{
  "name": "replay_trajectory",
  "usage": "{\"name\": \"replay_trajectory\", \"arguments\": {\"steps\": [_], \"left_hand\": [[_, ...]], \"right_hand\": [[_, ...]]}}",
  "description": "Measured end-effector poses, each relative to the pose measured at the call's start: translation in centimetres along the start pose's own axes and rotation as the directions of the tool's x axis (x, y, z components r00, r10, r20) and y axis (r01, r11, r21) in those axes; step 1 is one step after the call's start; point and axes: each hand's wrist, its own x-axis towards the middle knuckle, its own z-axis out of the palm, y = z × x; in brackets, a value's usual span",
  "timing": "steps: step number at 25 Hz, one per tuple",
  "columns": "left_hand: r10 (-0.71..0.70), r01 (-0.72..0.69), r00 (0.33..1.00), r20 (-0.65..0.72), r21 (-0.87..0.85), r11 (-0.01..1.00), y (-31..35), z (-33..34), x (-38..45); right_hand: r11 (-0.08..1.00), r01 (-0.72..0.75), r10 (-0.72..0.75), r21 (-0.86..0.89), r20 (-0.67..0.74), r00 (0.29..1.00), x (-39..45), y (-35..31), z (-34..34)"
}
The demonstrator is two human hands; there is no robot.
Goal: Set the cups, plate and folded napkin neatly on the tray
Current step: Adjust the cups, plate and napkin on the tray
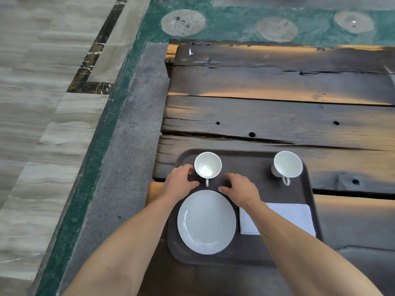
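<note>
The dark brown tray (252, 256) sits on the plank table (277, 116). On it, at 7 o'clock, lies the white plate (206, 222); at 4 o'clock, the folded white napkin (297, 216), partly under the right forearm. Left hand (178, 182) and right hand (241, 190) flank the left cup (207, 165) at 11 o'clock, fingers curled, released, grasping nothing. The right cup (287, 164) stands at 1 o'clock.

Light was dim and soft, with warm orange streaks glancing across the wooden table (277, 99) toward twelve and three o'clock. A small bright highlight sat inside the left cup (207, 165). Shadows were faint and diffuse. Focus held well at centre; wide-angle distortion bent the floor (42, 103) lines at nine o'clock, slightly smeared.
</note>
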Motion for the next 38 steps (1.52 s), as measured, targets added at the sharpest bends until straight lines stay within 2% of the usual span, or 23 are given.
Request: {"name": "replay_trajectory", "arguments": {"steps": [4, 10, 18, 29, 38], "left_hand": [[-0.002, 0.002, 1.000, 0.006, 0.119, 0.993, 0.3, -0.1, -3.2], [0.098, -0.108, 0.994, 0.055, 0.236, 0.966, 3.4, 1.0, -7.4], [0.155, -0.177, 0.982, 0.111, 0.225, 0.958, 10.5, 3.9, -8.8], [0.137, -0.159, 0.985, 0.106, 0.237, 0.958, 17.7, 6.8, -4.8], [0.118, -0.124, 0.987, 0.109, 0.048, 0.991, 20.0, 8.4, -0.1]], "right_hand": [[0.988, 0.030, -0.032, -0.153, -0.013, 0.999, -3.2, 1.1, -0.6], [0.978, 0.060, -0.066, -0.199, -0.023, 0.998, -7.0, 3.7, -1.9], [0.978, 0.038, -0.045, -0.206, -0.032, 0.998, -9.4, 10.6, -4.7], [0.989, -0.034, 0.018, -0.141, -0.111, 0.994, -6.9, 18.3, -8.3], [0.998, -0.057, 0.055, -0.007, -0.181, 0.982, -1.6, 20.4, -9.1]]}}
